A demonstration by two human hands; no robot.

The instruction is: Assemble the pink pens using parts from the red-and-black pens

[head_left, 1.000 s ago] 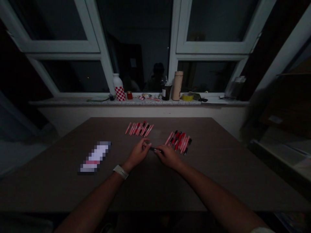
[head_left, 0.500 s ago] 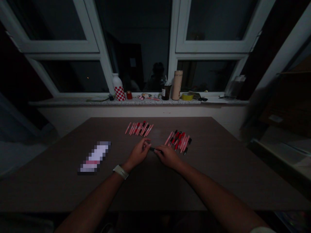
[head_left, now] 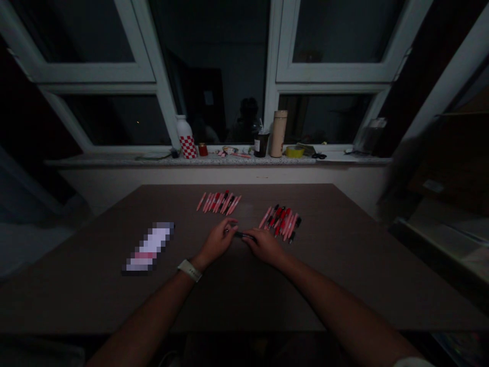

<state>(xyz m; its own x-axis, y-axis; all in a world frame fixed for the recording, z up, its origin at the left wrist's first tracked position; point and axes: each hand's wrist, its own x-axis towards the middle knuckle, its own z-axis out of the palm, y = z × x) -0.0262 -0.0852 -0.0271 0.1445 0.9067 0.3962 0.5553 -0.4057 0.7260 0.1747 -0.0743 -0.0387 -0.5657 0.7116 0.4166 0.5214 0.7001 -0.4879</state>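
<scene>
A dark pen lies nearly level between my two hands, just above the table or resting on it; I cannot tell which. My left hand pinches its left end, and my right hand has its fingers closed around the right end. Both fingertips hide parts of the pen. Beyond my left hand is a row of pink, red and black pens, lying side by side. Just past my right hand lies a looser group of pink, red and black pens.
A phone-like slab with a blurred bright face lies left on the brown table. Along the windowsill stand a checkered bottle, a small red jar, a dark drink cup, a beige flask and yellow tape.
</scene>
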